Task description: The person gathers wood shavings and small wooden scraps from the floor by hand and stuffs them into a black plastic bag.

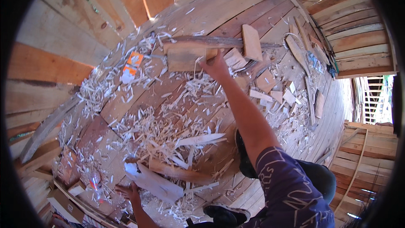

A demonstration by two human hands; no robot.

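My right hand (216, 66) reaches far forward, its thumb and fingers closed around the right end of a squared wooden block (185, 59). The block lies against a long dark-edged piece of wood (198, 41). Down at the lower left, my left hand (128, 193) holds nothing, its fingers apart. Beside it a pale flat board (160, 185) lies slanted among the shavings, with another wooden piece (181, 172) just beyond. A clear plastic bottle (96, 185) is left of this hand.
Curled wood shavings (156, 135) cover much of the plank floor. An orange-and-white packet (133, 63) lies by the far left wall. Small offcuts (280, 95) and an upright-leaning board (252, 43) are on the right. My shoe (228, 213) is near the bottom; a cardboard box (65, 206) stands lower left.
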